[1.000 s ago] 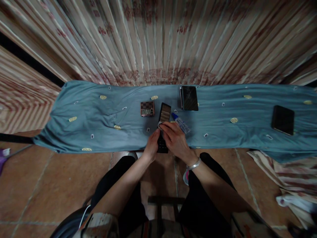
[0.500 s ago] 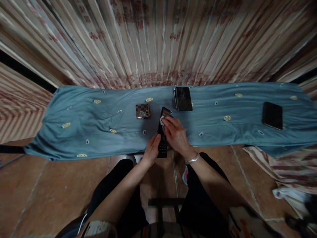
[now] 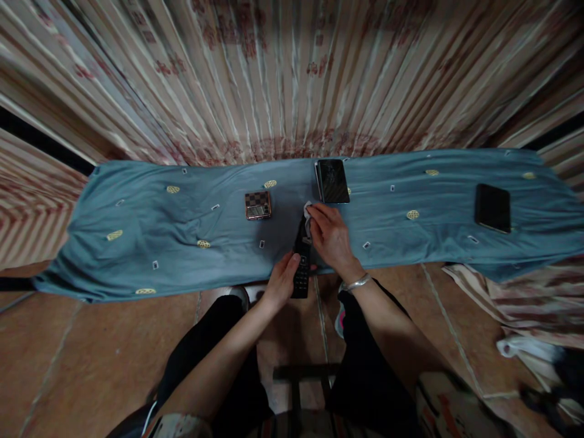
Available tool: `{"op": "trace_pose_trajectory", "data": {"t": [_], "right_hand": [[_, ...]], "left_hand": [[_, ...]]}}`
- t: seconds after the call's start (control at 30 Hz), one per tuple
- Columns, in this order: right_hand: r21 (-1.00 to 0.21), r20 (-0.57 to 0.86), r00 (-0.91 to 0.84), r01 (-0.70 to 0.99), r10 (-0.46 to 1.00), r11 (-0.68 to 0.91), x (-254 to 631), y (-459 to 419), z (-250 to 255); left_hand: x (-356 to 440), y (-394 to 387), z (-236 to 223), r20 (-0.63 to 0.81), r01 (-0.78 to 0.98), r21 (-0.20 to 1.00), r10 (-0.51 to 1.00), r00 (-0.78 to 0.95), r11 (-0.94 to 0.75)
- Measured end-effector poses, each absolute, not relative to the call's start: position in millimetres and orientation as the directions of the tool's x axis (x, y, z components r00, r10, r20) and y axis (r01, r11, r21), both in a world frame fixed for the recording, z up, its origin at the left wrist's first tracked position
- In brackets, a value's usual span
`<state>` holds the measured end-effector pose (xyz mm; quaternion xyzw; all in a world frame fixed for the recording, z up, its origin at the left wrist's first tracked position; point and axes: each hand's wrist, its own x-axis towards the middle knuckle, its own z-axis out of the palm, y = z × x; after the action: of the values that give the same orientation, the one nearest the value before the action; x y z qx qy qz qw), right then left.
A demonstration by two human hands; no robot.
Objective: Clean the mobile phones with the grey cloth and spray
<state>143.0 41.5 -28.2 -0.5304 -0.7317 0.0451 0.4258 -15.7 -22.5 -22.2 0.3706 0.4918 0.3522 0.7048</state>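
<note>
A black flip phone, opened out with its keypad facing up, is in my left hand. The thumb lies along the keypad's side and the fingertips show past its right edge. My right hand pinches a crumpled white cloth against the upper half of the phone, covering much of the screen. Whether the cloth is fabric or paper I cannot tell. Beyond my hands, a small checkered device lies to the left. Dark flat devices, seemingly stacked, lie just past my right hand.
Blue patterned cloth covers the long table in front of me. Another black flat device lies far to the right. Striped curtains hang behind the table. Below are my legs and the tiled floor.
My right hand and the white cloth have shifted to the phone's top right edge. The phone has come slightly nearer and tilted in my left hand. The view has moved a little.
</note>
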Motion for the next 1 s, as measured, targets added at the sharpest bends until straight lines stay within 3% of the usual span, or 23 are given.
{"op": "trace_pose_trajectory", "data": {"t": [1.0], "right_hand": [[-0.539, 0.571, -0.038, 0.736, 0.82, 0.409, 146, 43, -40]], "left_hand": [[-23, -16, -11, -0.437, -0.214, 0.853, 0.875, 0.206, 0.476]]}}
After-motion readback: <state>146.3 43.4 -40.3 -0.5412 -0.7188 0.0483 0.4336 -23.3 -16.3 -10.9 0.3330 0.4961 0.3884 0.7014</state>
